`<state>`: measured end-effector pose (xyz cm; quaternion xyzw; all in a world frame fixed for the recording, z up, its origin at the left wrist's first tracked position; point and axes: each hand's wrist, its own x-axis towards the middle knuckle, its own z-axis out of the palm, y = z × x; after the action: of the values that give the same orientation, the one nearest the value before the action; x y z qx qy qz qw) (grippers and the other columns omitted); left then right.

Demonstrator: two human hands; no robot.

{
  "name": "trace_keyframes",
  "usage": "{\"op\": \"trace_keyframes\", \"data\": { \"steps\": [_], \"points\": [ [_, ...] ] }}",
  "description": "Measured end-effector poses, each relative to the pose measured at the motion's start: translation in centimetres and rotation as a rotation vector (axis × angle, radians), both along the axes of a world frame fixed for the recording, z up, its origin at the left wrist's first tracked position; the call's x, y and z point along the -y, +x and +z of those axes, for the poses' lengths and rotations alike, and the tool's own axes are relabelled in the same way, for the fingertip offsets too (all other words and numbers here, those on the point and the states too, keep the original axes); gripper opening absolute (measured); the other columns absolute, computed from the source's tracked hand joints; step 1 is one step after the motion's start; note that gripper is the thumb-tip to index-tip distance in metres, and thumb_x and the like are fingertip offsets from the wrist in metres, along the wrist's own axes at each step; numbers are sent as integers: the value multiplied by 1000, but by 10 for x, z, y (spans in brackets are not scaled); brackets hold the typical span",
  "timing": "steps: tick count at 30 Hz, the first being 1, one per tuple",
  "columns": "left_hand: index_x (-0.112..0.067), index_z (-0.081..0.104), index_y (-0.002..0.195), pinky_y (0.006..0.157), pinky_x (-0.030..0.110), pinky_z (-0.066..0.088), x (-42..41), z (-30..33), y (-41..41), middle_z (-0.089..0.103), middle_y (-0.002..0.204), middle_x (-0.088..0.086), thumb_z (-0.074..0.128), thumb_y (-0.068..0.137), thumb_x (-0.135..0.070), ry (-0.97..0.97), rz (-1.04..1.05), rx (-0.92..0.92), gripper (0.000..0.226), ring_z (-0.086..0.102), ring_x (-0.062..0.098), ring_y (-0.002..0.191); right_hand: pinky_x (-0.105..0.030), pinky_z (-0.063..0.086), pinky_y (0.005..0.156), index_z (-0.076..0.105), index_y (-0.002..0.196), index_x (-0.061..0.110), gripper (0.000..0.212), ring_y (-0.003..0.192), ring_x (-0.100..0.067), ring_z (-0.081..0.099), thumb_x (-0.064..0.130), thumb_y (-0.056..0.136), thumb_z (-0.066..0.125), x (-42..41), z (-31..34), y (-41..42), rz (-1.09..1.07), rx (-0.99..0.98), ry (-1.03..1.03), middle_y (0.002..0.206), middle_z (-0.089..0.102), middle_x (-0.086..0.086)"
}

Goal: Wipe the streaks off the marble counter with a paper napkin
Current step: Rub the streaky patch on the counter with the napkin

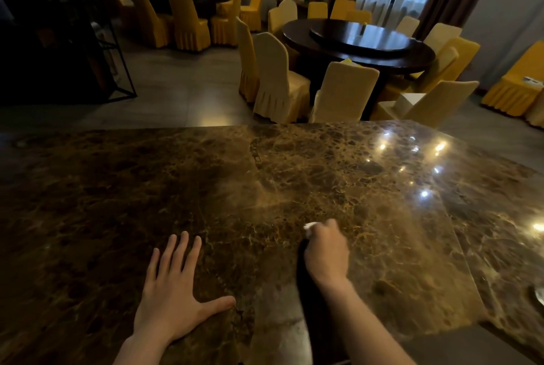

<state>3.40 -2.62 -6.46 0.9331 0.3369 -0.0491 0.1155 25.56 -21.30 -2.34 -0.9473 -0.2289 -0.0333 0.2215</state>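
The brown veined marble counter (206, 188) fills the lower half of the view. My right hand (325, 249) is closed on a crumpled white paper napkin (309, 228), pressed against the counter near its middle; only a small bit of napkin shows past my fingers. A pale hazy streak (275, 196) lies on the marble just beyond the napkin. My left hand (173, 294) rests flat on the counter to the left, fingers spread, holding nothing.
Beyond the counter's far edge stand round dark dining tables (359, 43) ringed by yellow and cream covered chairs (273, 79). A dark metal frame shelf (114, 49) stands at the left. Ceiling lights reflect on the counter's right side (424, 194).
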Motion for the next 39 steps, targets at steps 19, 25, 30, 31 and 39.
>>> {"op": "trace_keyframes", "data": {
  "steps": [19, 25, 30, 31, 39],
  "points": [
    [-31, -39, 149, 129, 51, -15, -2, 5, 3, -40, 164, -4, 11, 43, -119, -13, -12, -69, 146, -37, 18, 151, -31, 38, 61, 66, 89, 20, 7, 82, -24, 59, 14, 86, 63, -46, -9, -90, 617, -132, -47, 94, 53, 0],
    [-33, -35, 151, 128, 50, -18, -2, 5, 1, -40, 163, -7, 15, 45, -119, -18, -15, -19, 145, -39, 16, 150, -33, 44, 66, 69, 88, 14, 13, 84, -24, 61, 18, 95, 59, -17, 13, 10, 98, -86, -29, 89, 49, 1],
    [-34, -35, 151, 128, 50, -19, -3, 1, 1, -40, 163, -7, 15, 46, -119, -28, -6, -16, 144, -41, 15, 149, -32, 46, 69, 67, 93, 13, 10, 87, -23, 58, 10, 94, 58, -76, 5, -54, 299, -60, -8, 97, 52, -1],
    [-34, -35, 152, 128, 50, -19, -4, 0, 1, -41, 163, -7, 16, 46, -119, -28, -7, -32, 145, -40, 15, 149, -33, 50, 70, 67, 94, 14, 10, 87, -23, 59, 8, 92, 60, -80, 2, -68, 405, -69, -11, 100, 54, -2],
    [-36, -32, 153, 128, 49, -19, -2, -2, 1, -38, 164, -10, 18, 45, -119, -30, 7, 28, 145, -40, 12, 149, -31, 43, 65, 71, 89, 20, 15, 85, -26, 62, 24, 93, 57, 21, 7, -5, 184, -22, -46, 92, 57, -1]
  ]
}}
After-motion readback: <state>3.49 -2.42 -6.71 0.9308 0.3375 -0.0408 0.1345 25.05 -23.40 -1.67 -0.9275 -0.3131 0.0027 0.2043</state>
